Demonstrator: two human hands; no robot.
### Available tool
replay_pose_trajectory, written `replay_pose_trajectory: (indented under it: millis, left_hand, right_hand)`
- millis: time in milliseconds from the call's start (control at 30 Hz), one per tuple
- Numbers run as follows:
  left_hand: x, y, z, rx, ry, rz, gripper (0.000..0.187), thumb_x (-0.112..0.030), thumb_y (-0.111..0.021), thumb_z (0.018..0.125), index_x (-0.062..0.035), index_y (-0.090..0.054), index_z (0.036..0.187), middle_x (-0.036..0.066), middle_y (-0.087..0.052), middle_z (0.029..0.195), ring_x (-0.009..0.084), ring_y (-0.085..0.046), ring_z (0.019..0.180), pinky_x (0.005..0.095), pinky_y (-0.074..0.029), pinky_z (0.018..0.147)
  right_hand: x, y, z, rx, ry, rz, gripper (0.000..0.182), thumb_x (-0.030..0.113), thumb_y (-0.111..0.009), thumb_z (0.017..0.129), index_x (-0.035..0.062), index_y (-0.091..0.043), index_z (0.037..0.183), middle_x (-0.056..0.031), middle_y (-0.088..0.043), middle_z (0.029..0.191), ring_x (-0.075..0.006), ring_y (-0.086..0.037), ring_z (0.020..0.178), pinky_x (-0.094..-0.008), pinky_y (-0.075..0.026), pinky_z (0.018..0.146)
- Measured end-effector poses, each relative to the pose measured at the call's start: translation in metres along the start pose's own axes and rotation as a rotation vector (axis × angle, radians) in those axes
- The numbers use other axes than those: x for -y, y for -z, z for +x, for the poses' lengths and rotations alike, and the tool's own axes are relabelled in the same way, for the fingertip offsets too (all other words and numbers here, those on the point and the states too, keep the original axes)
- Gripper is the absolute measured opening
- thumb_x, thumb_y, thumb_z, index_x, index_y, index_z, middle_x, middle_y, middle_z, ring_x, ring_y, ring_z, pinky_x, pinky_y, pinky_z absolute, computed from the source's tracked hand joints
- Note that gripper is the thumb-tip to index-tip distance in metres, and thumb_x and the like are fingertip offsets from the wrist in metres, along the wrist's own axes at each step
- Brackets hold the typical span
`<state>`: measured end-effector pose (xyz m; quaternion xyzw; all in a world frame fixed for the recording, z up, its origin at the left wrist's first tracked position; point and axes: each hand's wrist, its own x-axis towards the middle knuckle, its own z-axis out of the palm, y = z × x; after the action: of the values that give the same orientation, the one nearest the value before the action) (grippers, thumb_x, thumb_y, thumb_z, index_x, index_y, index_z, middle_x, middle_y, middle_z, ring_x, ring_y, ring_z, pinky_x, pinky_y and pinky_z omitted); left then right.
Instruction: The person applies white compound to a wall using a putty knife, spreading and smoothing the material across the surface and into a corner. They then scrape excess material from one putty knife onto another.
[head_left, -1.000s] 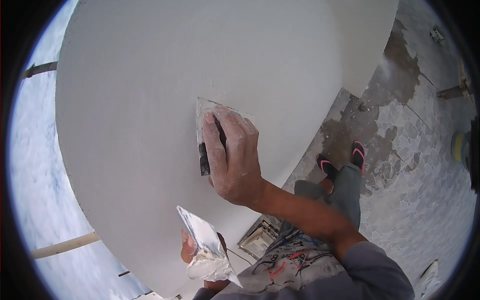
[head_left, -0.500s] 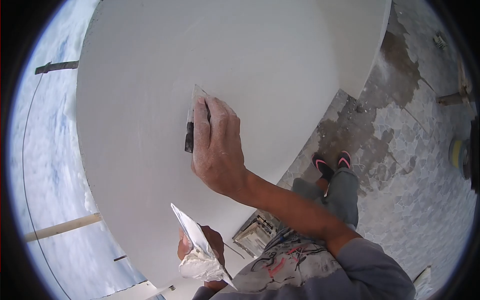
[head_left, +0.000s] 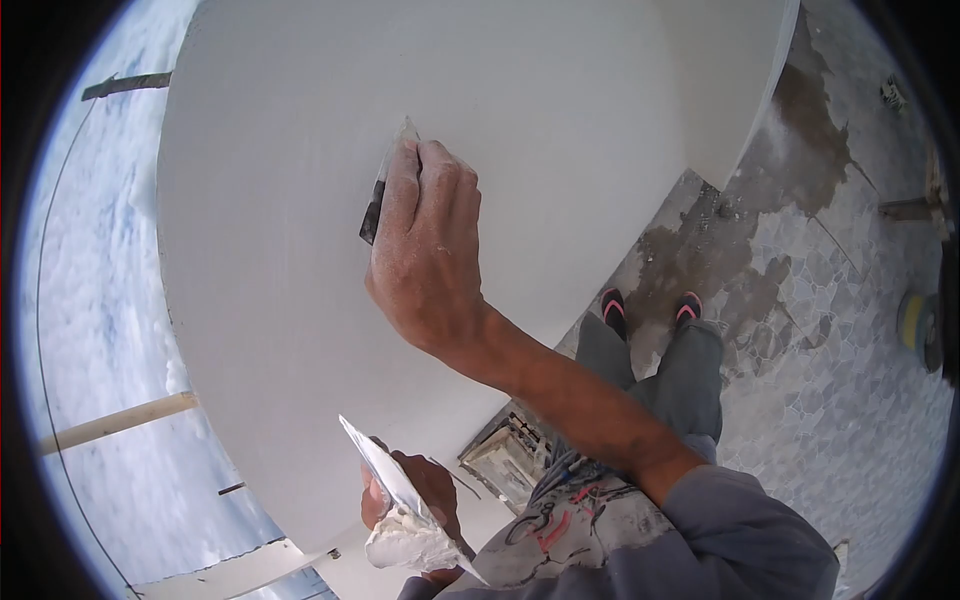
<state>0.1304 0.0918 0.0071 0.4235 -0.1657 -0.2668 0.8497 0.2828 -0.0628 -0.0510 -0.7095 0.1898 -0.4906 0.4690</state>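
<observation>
My right hand (head_left: 430, 240) is closed around a putty knife (head_left: 373, 212), its dark end by the heel of the hand and its thin pale blade tip pressed to or very near the smooth white wall (head_left: 270, 250). Below it, my left hand (head_left: 430, 485) grips a wide putty blade (head_left: 385, 468) from behind, partly hidden by it. A thick lump of white putty (head_left: 410, 545) sits on the lower part of that blade. White dust coats the fingers of my right hand.
Cloudy sky and a wooden beam (head_left: 120, 422) show beyond the wall's left edge. Under my feet (head_left: 688, 308) is a stone-patterned floor (head_left: 850, 400) with wet brown patches (head_left: 690, 250). A dirty box-like object (head_left: 505, 462) stands by my waist; a yellow-banded round object (head_left: 912, 318) is at far right.
My right hand has slid up the picture along the wall with the putty knife, which is now tilted more. My feet stand farther apart. The left hand still holds the loaded blade.
</observation>
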Motion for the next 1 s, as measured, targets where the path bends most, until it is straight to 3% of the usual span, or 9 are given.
replay_pose_trajectory:
  millis: [67, 167, 300, 500, 600, 667, 767, 900, 1000]
  left_hand:
    - [-0.002, -0.001, 0.004, 0.065, 0.014, 0.010, 0.045, -0.014, -0.040, 0.097, -0.0031, -0.028, 0.139, 0.023, -0.062, 0.094, 0.0325, -0.063, 0.045, 0.0269, -0.040, 0.025]
    - [0.000, -0.011, 0.000, -0.130, -0.037, -0.005, 0.029, -0.015, -0.042, 0.095, 0.0026, -0.039, 0.118, 0.025, -0.056, 0.055, 0.0264, -0.046, 0.027, 0.0336, -0.037, 0.022]
    - [-0.011, 0.031, 0.000, 0.164, 0.074, 0.012, 0.044, -0.014, -0.041, 0.098, -0.0035, -0.029, 0.139, 0.023, -0.063, 0.092, 0.0332, -0.063, 0.046, 0.0272, -0.040, 0.026]
    - [-0.032, 0.066, 0.019, 0.055, 0.090, 0.030, 0.036, -0.010, -0.038, 0.097, 0.0003, -0.033, 0.131, 0.023, -0.061, 0.074, 0.0306, -0.057, 0.037, 0.0300, -0.041, 0.025]
    - [-0.045, 0.079, 0.026, -0.019, 0.165, 0.079, 0.040, -0.014, -0.048, 0.091, 0.0070, -0.039, 0.124, 0.025, -0.061, 0.087, 0.0281, -0.063, 0.058, 0.0329, -0.051, 0.044]
    - [-0.050, 0.086, 0.032, -0.045, 0.186, 0.107, 0.041, -0.014, -0.049, 0.090, 0.0074, -0.040, 0.124, 0.025, -0.061, 0.090, 0.0279, -0.063, 0.063, 0.0333, -0.051, 0.048]
    - [-0.055, 0.098, 0.037, -0.070, 0.214, 0.132, 0.043, -0.014, -0.050, 0.088, 0.0081, -0.041, 0.125, 0.024, -0.061, 0.095, 0.0276, -0.063, 0.069, 0.0338, -0.051, 0.055]
    - [-0.044, 0.118, 0.039, -0.110, 0.265, 0.175, 0.046, -0.014, -0.052, 0.087, 0.0091, -0.042, 0.125, 0.023, -0.061, 0.101, 0.0271, -0.063, 0.078, 0.0346, -0.051, 0.064]
    - [-0.029, 0.135, 0.038, -0.169, 0.322, 0.229, 0.048, -0.015, -0.054, 0.085, 0.0098, -0.042, 0.125, 0.022, -0.061, 0.105, 0.0268, -0.063, 0.085, 0.0351, -0.050, 0.071]
  right_hand:
    - [0.001, 0.000, -0.001, -0.025, -0.007, -0.023, 0.058, -0.014, -0.059, 0.066, -0.0186, -0.040, 0.120, -0.0279, -0.042, 0.112, -0.0358, -0.048, 0.095, -0.0429, -0.046, 0.080]
    - [-0.013, -0.004, 0.004, -0.087, -0.028, -0.085, 0.059, -0.015, -0.061, 0.065, -0.0164, -0.041, 0.121, -0.0264, -0.041, 0.114, -0.0345, -0.048, 0.095, -0.0407, -0.046, 0.081]
    - [-0.035, -0.003, 0.018, -0.125, 0.024, -0.021, 0.064, -0.016, -0.062, 0.062, -0.0139, -0.041, 0.123, -0.0247, -0.041, 0.116, -0.0345, -0.048, 0.100, -0.0410, -0.045, 0.084]
    - [0.006, -0.006, -0.033, -0.077, 0.088, 0.066, 0.060, -0.012, -0.061, 0.064, -0.0172, -0.044, 0.121, -0.0284, -0.044, 0.115, -0.0364, -0.050, 0.101, -0.0433, -0.046, 0.083]
    - [0.011, -0.009, -0.028, -0.105, 0.014, 0.032, 0.050, -0.008, -0.060, 0.070, -0.0176, -0.048, 0.117, -0.0292, -0.047, 0.113, -0.0363, -0.052, 0.100, -0.0433, -0.047, 0.081]
    - [0.012, -0.006, -0.023, -0.062, -0.056, 0.047, 0.057, -0.011, -0.058, 0.065, -0.0154, -0.046, 0.121, -0.0282, -0.043, 0.118, -0.0379, -0.049, 0.102, -0.0453, -0.045, 0.086]
    - [-0.004, 0.027, -0.002, 0.049, -0.138, 0.320, 0.046, -0.009, -0.054, 0.073, -0.0102, -0.050, 0.119, -0.0239, -0.046, 0.116, -0.0357, -0.051, 0.101, -0.0411, -0.046, 0.086]
    - [-0.060, 0.062, 0.006, 0.118, -0.007, 0.264, 0.029, -0.001, -0.052, 0.086, -0.0034, -0.056, 0.114, -0.0168, -0.061, 0.102, -0.0300, -0.062, 0.096, -0.0372, -0.049, 0.082]
    - [-0.091, 0.088, 0.025, 0.317, 0.047, 0.220, 0.019, 0.004, -0.062, 0.086, 0.0002, -0.061, 0.105, -0.0108, -0.066, 0.091, -0.0222, -0.066, 0.088, -0.0335, -0.053, 0.077]
